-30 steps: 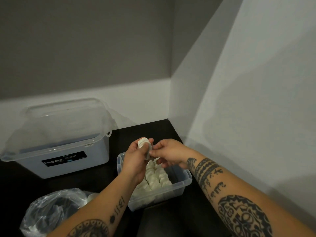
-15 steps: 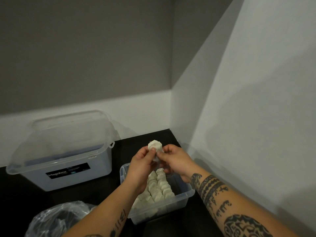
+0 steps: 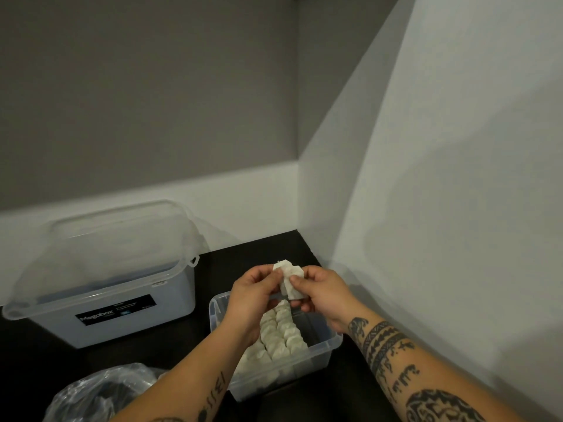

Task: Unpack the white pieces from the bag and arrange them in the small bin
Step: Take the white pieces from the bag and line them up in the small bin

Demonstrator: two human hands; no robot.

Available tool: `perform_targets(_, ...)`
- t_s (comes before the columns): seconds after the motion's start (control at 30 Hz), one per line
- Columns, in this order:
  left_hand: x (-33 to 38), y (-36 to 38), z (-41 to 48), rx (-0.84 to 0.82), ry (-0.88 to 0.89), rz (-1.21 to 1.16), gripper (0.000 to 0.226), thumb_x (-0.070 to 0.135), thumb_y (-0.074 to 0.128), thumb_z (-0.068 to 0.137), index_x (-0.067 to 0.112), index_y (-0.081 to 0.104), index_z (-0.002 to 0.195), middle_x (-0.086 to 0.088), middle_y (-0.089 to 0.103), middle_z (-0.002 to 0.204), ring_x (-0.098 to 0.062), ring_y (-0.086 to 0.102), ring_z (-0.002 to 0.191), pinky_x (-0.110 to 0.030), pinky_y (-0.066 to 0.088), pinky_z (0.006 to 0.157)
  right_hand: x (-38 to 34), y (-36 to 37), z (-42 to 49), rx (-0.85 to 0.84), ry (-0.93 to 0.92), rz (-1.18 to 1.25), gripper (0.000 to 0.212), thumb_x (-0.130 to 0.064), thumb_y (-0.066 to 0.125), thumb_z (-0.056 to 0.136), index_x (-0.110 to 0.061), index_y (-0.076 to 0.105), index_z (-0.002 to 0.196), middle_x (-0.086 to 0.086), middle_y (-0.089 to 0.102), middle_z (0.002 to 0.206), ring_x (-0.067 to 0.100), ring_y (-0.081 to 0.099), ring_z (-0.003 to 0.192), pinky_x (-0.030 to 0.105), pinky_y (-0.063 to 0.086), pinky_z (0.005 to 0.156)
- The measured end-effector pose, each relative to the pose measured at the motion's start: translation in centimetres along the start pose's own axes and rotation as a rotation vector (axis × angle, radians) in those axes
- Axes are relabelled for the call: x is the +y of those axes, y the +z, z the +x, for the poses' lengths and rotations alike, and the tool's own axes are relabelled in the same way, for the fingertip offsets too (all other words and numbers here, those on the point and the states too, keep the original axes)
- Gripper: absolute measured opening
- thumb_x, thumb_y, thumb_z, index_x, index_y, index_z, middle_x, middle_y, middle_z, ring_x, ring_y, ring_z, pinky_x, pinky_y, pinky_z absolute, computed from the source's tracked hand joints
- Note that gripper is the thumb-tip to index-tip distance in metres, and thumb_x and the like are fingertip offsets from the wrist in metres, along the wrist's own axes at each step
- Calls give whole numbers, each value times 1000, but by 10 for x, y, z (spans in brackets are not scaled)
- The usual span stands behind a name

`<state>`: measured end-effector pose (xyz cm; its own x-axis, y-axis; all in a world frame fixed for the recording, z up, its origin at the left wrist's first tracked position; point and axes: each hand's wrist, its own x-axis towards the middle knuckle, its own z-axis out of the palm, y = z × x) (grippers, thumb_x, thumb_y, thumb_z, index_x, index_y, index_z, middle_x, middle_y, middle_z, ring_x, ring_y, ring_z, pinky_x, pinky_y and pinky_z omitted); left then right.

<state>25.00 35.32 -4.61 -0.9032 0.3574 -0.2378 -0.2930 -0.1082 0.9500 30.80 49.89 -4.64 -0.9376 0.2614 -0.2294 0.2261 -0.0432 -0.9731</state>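
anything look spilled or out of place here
Nothing spilled. White pieces lie in tidy rows in the small bin; left hand and right hand pinch another piece above it. The large bin's lid seems laid on loosely.

- The left hand [image 3: 253, 295] is raised with its back to the camera, thumb and fingers curled against the left side of a white piece [image 3: 289, 280].
- The right hand [image 3: 323, 292] sits just beside it, thumb on top, pinching the same piece from the right.
- The left forearm [image 3: 195, 382] and right forearm [image 3: 405, 363], both bare and tattooed, converge toward the hands.
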Motion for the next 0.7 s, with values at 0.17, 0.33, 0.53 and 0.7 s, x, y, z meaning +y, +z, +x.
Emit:
perform_targets(0.17, -1, 1, 3, -29, 74, 136, 16, 18, 72, 95, 15, 74, 111, -6, 79, 98, -27, 75, 95, -39, 62, 81, -2, -9, 0, 5, -3, -116, 11, -25, 64, 100, -20, 71, 106, 2, 79, 92, 14, 73, 69, 19, 48, 50)
perform_targets(0.33, -3, 3, 13, 57, 96, 227, 9, 18, 68, 98, 16, 77, 99, -5, 78, 89, -25, 75, 86, -43, 63, 78, -1, -17, 6, 18, 3, -114, 13, -22, 64, 100, -15, 71, 108, 5, 79, 94, 19, 77, 76, 22, 50, 53)
perform_targets(0.53, -18, -6, 24, 85, 33, 396, 6, 21, 70, 97, 19, 72, 102, -4, 75, 96, -21, 73, 85, -26, 56, 65, 4, -22, 23, 248, -60, 92, 19, -22, 60, 102, -14, 68, 117, 4, 77, 101, 17, 77, 78, 21, 53, 55)
perform_targets(0.7, -41, 5, 39, 44, -57, 564, 1, 19, 71, 95, 19, 70, 96, -4, 75, 94, -19, 73, 85, -32, 62, 71, 16, -17, 34, 352, -112, 94, 7, -27, 61, 101, -28, 67, 100, 3, 75, 104, 17, 74, 87, 20, 55, 61)
